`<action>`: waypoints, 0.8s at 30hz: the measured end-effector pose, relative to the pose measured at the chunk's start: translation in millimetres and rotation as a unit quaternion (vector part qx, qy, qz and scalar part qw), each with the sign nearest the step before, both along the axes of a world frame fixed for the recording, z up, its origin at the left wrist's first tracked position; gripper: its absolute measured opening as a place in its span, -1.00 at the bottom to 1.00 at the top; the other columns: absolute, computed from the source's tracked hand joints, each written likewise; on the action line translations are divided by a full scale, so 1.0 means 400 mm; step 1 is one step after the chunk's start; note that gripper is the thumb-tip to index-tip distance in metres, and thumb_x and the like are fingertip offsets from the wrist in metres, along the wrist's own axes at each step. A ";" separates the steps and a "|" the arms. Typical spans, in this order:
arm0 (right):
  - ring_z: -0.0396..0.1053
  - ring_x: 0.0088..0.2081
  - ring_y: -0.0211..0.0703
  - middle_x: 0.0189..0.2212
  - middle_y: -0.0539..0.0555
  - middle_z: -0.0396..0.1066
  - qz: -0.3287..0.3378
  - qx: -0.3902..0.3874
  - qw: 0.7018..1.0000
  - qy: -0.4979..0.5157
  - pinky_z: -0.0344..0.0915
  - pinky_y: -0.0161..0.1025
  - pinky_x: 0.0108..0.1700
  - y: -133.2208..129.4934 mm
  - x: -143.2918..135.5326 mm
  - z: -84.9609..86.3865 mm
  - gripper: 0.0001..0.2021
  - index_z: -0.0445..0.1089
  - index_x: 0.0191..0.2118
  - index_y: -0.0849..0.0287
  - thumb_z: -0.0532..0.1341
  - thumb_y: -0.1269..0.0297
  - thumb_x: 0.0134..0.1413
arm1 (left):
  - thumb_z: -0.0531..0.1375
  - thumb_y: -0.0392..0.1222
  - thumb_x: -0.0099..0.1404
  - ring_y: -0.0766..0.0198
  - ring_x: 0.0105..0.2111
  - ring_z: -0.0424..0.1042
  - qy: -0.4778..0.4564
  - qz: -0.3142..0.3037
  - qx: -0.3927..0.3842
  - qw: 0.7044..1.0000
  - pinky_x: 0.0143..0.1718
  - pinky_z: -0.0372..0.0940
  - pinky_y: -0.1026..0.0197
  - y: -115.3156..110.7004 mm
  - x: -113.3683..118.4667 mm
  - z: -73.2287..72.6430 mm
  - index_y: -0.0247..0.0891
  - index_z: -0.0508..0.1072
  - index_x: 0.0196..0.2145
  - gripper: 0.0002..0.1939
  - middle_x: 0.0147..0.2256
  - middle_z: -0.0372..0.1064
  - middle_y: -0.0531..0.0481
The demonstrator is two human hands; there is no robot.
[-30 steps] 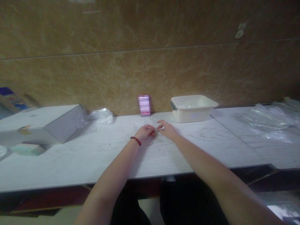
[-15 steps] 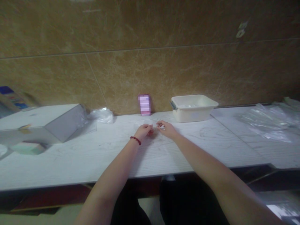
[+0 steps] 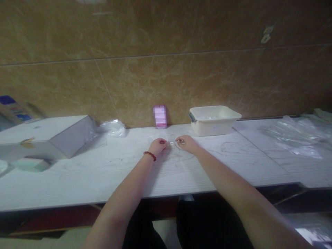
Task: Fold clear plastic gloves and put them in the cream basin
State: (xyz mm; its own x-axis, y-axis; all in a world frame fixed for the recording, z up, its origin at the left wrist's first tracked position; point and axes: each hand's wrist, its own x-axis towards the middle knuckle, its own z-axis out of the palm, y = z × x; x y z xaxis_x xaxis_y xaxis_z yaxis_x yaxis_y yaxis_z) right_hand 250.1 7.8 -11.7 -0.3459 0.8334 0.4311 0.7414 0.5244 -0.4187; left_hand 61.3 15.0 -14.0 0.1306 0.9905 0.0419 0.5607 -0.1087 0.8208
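Observation:
Just above the white tabletop, my left hand is closed in a pinch, with a dark red beaded bracelet on its wrist. Facing it, my right hand pinches with thumb and forefinger. A small clear plastic piece spans the short gap between the fingertips, and both hands appear to hold it. Its exact kind is too small and blurred to tell. More clear film seems to lie on the table behind the left hand.
Behind my hands a phone with a blurred screen leans on the wall. A cream plastic tub stands at right, clear plastic bags farther right. A white box, crumpled clear plastic and a pale green block lie left.
The fingertips of my two hands have moved slightly apart, the right one shifting right. The clear plastic piece now shows stretched between them.

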 end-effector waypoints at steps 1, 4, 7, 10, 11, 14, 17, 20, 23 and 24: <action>0.26 -0.37 -0.27 -0.45 0.04 0.35 0.006 0.004 1.000 -0.013 0.13 -0.31 -0.23 -0.004 0.001 0.003 -0.81 0.39 -0.33 0.15 0.09 0.30 -0.09 | 0.12 -0.31 -0.03 0.38 -0.58 0.32 0.009 0.000 0.004 1.000 -0.58 0.18 0.38 0.000 0.000 0.000 -0.35 0.36 -0.37 -0.81 -0.53 0.36 -0.01; 0.23 -0.30 -0.24 -0.41 0.06 0.33 0.020 0.012 0.999 -0.045 0.06 -0.26 -0.15 -0.016 -0.001 0.009 -0.79 0.39 -0.29 0.10 0.08 0.23 -0.05 | 0.14 -0.28 -0.04 0.35 -0.53 0.34 0.031 -0.005 0.015 0.999 -0.50 0.21 0.36 0.001 0.000 0.000 -0.34 0.39 -0.32 -0.75 -0.47 0.38 -0.03; 0.19 -0.24 -0.19 -0.35 0.09 0.30 0.026 -0.004 0.997 -0.074 0.02 -0.21 -0.11 -0.026 -0.003 0.014 -0.73 0.38 -0.24 0.08 0.08 0.14 -0.05 | 0.14 -0.24 -0.03 0.31 -0.46 0.36 0.062 -0.013 0.037 0.997 -0.42 0.22 0.34 -0.001 -0.001 0.003 -0.32 0.41 -0.30 -0.73 -0.46 0.39 -0.03; 0.17 -0.21 -0.16 -0.31 0.10 0.29 0.025 -0.033 0.994 -0.102 0.00 -0.19 -0.10 -0.031 -0.001 0.017 -0.69 0.36 -0.20 0.08 0.09 0.09 -0.07 | 0.13 -0.24 -0.02 0.25 -0.41 0.36 0.099 -0.017 0.069 0.993 -0.35 0.22 0.30 -0.004 -0.001 0.009 -0.33 0.42 -0.29 -0.72 -0.46 0.39 -0.05; 0.16 -0.21 -0.15 -0.30 0.10 0.29 0.022 -0.041 0.993 -0.110 0.00 -0.18 -0.10 -0.032 0.000 0.018 -0.69 0.36 -0.20 0.07 0.09 0.09 -0.08 | 0.13 -0.24 -0.02 0.23 -0.39 0.36 0.106 -0.017 0.074 0.991 -0.33 0.21 0.29 -0.005 -0.001 0.012 -0.33 0.43 -0.29 -0.72 -0.46 0.40 -0.06; 0.15 -0.20 -0.14 -0.30 0.11 0.28 0.010 -0.049 0.992 -0.118 0.00 -0.19 -0.11 -0.030 0.002 0.021 -0.71 0.35 -0.20 0.08 0.08 0.13 -0.06 | 0.13 -0.25 -0.03 0.20 -0.36 0.36 0.114 -0.015 0.079 0.990 -0.28 0.20 0.28 -0.009 -0.001 0.019 -0.34 0.43 -0.28 -0.71 -0.45 0.40 -0.08; 0.14 -0.20 -0.16 -0.31 0.10 0.26 0.010 -0.027 0.994 -0.104 -0.02 -0.20 -0.10 -0.029 0.000 0.021 -0.71 0.34 -0.17 0.08 0.05 0.14 -0.02 | 0.14 -0.25 -0.03 0.17 -0.33 0.35 0.121 -0.018 0.085 0.989 -0.26 0.19 0.25 -0.014 0.000 0.024 -0.34 0.43 -0.27 -0.70 -0.41 0.40 -0.10; 0.13 -0.21 -0.17 -0.30 0.09 0.24 0.021 -0.019 0.995 -0.098 -0.02 -0.20 -0.11 -0.029 -0.006 0.017 -0.69 0.32 -0.16 0.01 0.03 0.09 -0.02 | 0.13 -0.23 -0.02 0.15 -0.31 0.35 0.138 -0.027 0.097 0.985 -0.23 0.19 0.23 -0.016 0.001 0.025 -0.35 0.42 -0.26 -0.69 -0.36 0.40 -0.13; 0.12 -0.21 -0.16 -0.28 0.09 0.21 0.035 -0.038 0.993 -0.110 -0.02 -0.18 -0.12 -0.029 -0.010 0.010 -0.68 0.33 -0.17 -0.03 0.05 0.03 -0.06 | 0.13 -0.24 -0.01 0.16 -0.30 0.34 0.151 -0.034 0.098 0.983 -0.22 0.18 0.23 -0.015 0.000 0.024 -0.36 0.41 -0.25 -0.68 -0.34 0.39 -0.14; 0.12 -0.21 -0.16 -0.28 0.09 0.21 0.038 -0.042 0.992 -0.114 -0.02 -0.18 -0.12 -0.029 -0.011 0.009 -0.67 0.33 -0.17 -0.03 0.06 0.03 -0.07 | 0.12 -0.24 -0.01 0.16 -0.29 0.34 0.153 -0.033 0.096 0.983 -0.22 0.18 0.24 -0.015 0.000 0.023 -0.36 0.41 -0.25 -0.68 -0.34 0.39 -0.14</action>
